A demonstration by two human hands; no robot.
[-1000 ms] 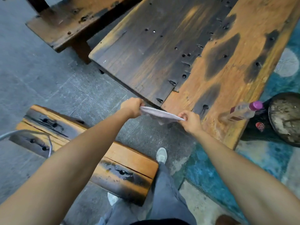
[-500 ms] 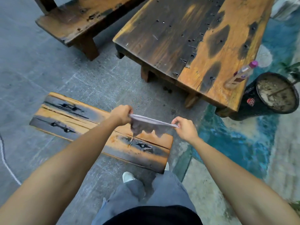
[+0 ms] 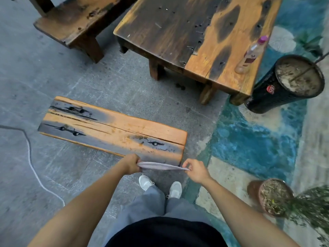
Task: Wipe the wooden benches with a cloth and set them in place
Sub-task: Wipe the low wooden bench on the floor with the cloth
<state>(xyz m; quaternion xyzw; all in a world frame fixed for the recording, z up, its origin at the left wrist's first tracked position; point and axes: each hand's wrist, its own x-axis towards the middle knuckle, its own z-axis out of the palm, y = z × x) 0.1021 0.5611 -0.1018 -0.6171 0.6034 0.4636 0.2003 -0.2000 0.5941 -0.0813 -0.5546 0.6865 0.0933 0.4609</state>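
Observation:
A pale cloth [image 3: 161, 165] is stretched flat between my left hand [image 3: 131, 164] and my right hand [image 3: 195, 169], each gripping one end. It hangs just above the near right corner of a low orange and black wooden bench [image 3: 114, 128] that stands on the grey paving in front of my feet. A second, darker bench [image 3: 74, 24] stands at the upper left, apart from the first.
A large wooden table [image 3: 178, 31] fills the upper middle, with a plastic bottle [image 3: 252, 54] near its right edge. A black cylindrical bin [image 3: 277, 90] stands right of it. A potted plant [image 3: 272, 196] is at lower right. A white cord [image 3: 33, 166] runs over the floor at left.
I have stepped back from the table, so the low bench lies fully in view ahead. The cloth was hanging slack between my hands and is pulled taut and flat.

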